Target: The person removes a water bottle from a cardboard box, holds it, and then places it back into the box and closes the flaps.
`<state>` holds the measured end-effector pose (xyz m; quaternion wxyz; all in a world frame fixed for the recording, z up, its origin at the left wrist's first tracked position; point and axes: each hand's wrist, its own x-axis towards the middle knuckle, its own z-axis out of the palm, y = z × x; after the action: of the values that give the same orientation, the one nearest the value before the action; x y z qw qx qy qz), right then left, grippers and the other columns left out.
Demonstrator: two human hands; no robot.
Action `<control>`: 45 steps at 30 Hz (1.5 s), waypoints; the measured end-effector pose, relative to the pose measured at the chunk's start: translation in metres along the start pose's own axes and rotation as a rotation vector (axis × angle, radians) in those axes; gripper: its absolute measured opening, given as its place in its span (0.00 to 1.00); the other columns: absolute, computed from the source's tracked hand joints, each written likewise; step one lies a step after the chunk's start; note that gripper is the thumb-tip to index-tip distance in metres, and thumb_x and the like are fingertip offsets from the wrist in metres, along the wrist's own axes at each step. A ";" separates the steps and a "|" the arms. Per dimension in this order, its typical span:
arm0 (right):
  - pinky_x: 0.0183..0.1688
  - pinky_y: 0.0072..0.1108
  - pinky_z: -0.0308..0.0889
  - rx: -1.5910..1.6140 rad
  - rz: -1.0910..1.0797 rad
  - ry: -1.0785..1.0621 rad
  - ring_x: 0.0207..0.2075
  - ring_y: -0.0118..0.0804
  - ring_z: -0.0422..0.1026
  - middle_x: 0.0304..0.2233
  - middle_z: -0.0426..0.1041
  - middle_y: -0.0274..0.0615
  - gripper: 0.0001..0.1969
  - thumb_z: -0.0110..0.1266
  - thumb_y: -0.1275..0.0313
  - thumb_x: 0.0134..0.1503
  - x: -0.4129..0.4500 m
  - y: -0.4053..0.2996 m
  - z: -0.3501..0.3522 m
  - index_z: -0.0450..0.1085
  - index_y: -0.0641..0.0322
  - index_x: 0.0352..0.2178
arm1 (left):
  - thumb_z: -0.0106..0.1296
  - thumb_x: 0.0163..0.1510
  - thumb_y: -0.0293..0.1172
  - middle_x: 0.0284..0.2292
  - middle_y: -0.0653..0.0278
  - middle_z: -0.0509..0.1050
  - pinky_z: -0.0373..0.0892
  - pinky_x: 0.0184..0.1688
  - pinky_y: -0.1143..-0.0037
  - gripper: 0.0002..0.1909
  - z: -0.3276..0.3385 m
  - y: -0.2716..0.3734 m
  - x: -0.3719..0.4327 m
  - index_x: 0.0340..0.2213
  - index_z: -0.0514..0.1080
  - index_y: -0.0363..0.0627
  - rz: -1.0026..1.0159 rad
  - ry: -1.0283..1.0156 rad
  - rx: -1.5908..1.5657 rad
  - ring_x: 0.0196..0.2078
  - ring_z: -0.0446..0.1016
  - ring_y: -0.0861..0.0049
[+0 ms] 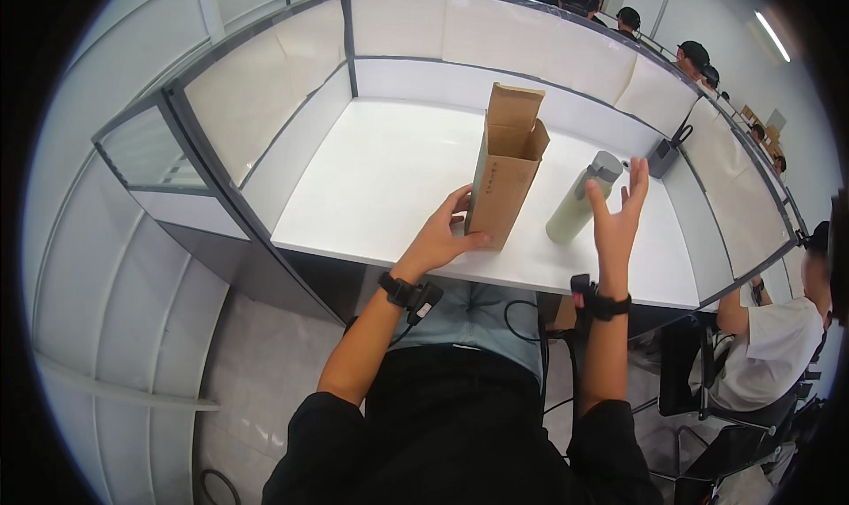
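A tall brown cardboard box (501,193) stands upright near the front edge of the white desk, its top flap raised and its mouth open. My left hand (442,232) grips the box low down, thumb across the near face and fingers at its left side. To the right stands a pale green bottle (569,206) with a grey lid (606,165) and a carry loop. Beside the bottle my right hand (619,203) is raised with thumb and fingers apart, holding nothing. Whether it touches the bottle, I cannot tell. The inside of the box is mostly hidden.
The white desk (385,167) is enclosed by partition panels (524,37) at the back and sides. A dark pen holder (662,159) with black-handled scissors (682,133) stands in the back right corner. A person (773,346) sits at the right on a black chair.
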<state>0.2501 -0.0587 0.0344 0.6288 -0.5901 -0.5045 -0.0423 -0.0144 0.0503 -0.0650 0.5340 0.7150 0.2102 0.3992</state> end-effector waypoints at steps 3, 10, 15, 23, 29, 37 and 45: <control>0.65 0.36 0.58 0.168 0.137 -0.135 0.66 0.54 0.59 0.65 0.57 0.58 0.44 0.64 0.66 0.55 0.011 0.037 -0.007 0.49 0.61 0.68 | 0.70 0.48 0.38 0.60 0.45 0.65 0.60 0.65 0.62 0.50 0.003 0.001 0.002 0.66 0.54 0.41 -0.002 -0.013 -0.046 0.65 0.63 0.58; 0.65 0.37 0.58 0.043 0.058 -0.106 0.66 0.51 0.58 0.66 0.57 0.55 0.42 0.62 0.65 0.57 0.000 0.034 -0.009 0.50 0.60 0.69 | 0.70 0.49 0.37 0.61 0.45 0.65 0.61 0.65 0.62 0.50 0.002 -0.001 -0.002 0.65 0.54 0.40 0.025 -0.012 -0.038 0.66 0.62 0.57; 0.64 0.36 0.58 0.109 0.098 -0.158 0.65 0.49 0.61 0.65 0.58 0.53 0.40 0.59 0.65 0.59 -0.002 0.024 -0.015 0.50 0.60 0.69 | 0.70 0.48 0.37 0.61 0.46 0.65 0.61 0.65 0.62 0.50 0.001 0.000 -0.002 0.65 0.54 0.40 0.038 -0.020 -0.043 0.66 0.62 0.58; 0.60 0.36 0.62 -0.231 0.157 -0.244 0.62 0.46 0.64 0.63 0.60 0.52 0.39 0.61 0.62 0.58 -0.005 0.025 -0.029 0.55 0.61 0.67 | 0.70 0.48 0.37 0.61 0.47 0.65 0.61 0.64 0.63 0.49 0.002 0.001 -0.003 0.65 0.54 0.40 -0.026 -0.010 -0.041 0.65 0.63 0.58; 0.66 0.39 0.56 0.059 -0.014 -0.192 0.65 0.48 0.62 0.64 0.60 0.52 0.42 0.62 0.66 0.57 -0.002 0.030 -0.032 0.49 0.58 0.69 | 0.71 0.48 0.37 0.60 0.46 0.65 0.61 0.65 0.63 0.49 0.002 0.001 -0.002 0.65 0.54 0.41 0.021 -0.007 0.000 0.65 0.63 0.58; 0.53 0.35 0.71 -0.074 0.108 -0.248 0.54 0.43 0.72 0.53 0.72 0.50 0.40 0.68 0.60 0.53 -0.001 0.012 -0.030 0.59 0.62 0.64 | 0.71 0.48 0.36 0.59 0.48 0.67 0.61 0.65 0.61 0.49 0.002 0.004 -0.001 0.65 0.55 0.40 0.023 0.004 0.042 0.63 0.65 0.60; 0.49 0.32 0.73 -0.168 0.117 -0.321 0.47 0.49 0.79 0.48 0.77 0.57 0.42 0.71 0.60 0.50 -0.001 -0.002 -0.036 0.59 0.64 0.61 | 0.70 0.48 0.39 0.59 0.46 0.67 0.61 0.65 0.62 0.48 0.003 0.003 -0.002 0.64 0.56 0.41 0.002 -0.001 0.003 0.65 0.63 0.57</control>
<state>0.2688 -0.0883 0.0423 0.4902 -0.6679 -0.5580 0.0470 -0.0141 0.0458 -0.0629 0.5326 0.7163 0.2098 0.3992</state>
